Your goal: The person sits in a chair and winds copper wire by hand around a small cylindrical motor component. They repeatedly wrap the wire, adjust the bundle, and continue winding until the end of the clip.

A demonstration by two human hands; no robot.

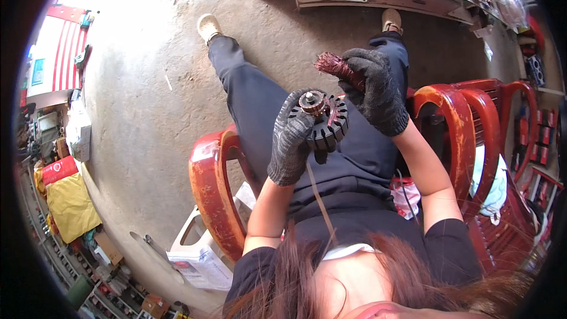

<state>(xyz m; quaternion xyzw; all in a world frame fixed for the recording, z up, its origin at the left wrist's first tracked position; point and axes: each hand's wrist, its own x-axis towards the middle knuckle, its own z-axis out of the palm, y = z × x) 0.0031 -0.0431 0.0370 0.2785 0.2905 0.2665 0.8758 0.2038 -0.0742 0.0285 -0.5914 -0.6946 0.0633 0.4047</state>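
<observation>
A dark grey knitted glove covers my left hand (290, 136), which is closed around a motor armature (328, 127). The armature has a slotted black core, a copper commutator (312, 102) facing up and a pale shaft tip. Some copper wire shows in the slots on its right side. My right hand (378, 86), also gloved, grips a thick bundle of reddish copper wire (333, 65) just above and to the right of the armature. The bundle's frayed end points left. Both hands are above my lap, and the bundle and the armature look apart.
I sit in a worn red wooden chair (212, 186); more red chairs (472, 106) stand at right. A white workbench (401, 0) with clutter spans the far side. At left are a yellow bag (72, 207) and crowded shelves. A white plastic stool (192, 230) with newspaper (204, 267) sits beside me.
</observation>
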